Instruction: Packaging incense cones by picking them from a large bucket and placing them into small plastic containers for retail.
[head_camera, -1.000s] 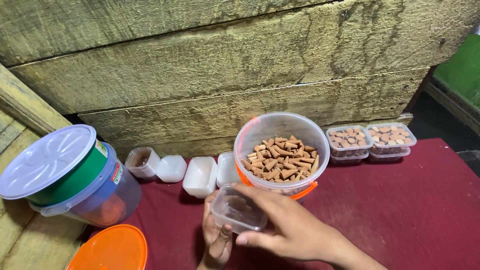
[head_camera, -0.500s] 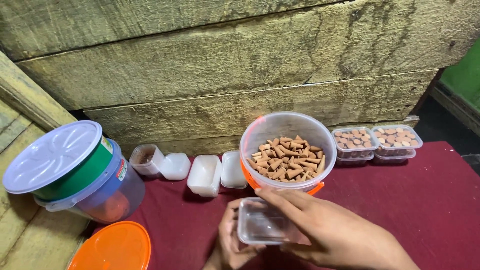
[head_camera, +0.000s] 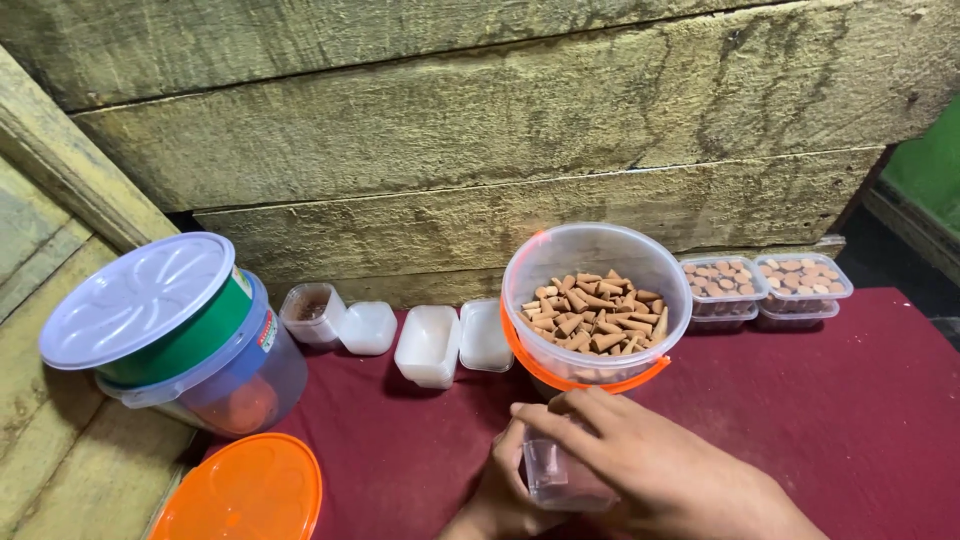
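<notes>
While both hands work at the bottom centre of the frame, we see them wrapped around 1 small clear plastic box (head_camera: 560, 478), held just above the maroon-covered desk (head_camera: 850, 420). Our right hand (head_camera: 650, 460) lies over the top and near side of the box with its fingers (head_camera: 560, 410) curled down over the lid, and our left hand (head_camera: 500, 490) grips the box from below and from the left, so both hands are closed on it. What the box contains we cannot tell, since the hands cover most of it. Just above the hands stands a round clear tub (head_camera: 596, 300) with an orange rim band, partly filled with brown cones (head_camera: 592, 320). To the right of it, against the wooden wall (head_camera: 480, 130), sit 2 closed clear boxes (head_camera: 765, 290) of pinkish-brown pieces. To the left of the tub lie several empty white and clear boxes (head_camera: 428, 345). At the left of the frame a larger clear bucket (head_camera: 215, 375) holds a green container with a pale lid (head_camera: 135, 300), and 1 orange lid (head_camera: 245, 492) lies at the lower left.
</notes>
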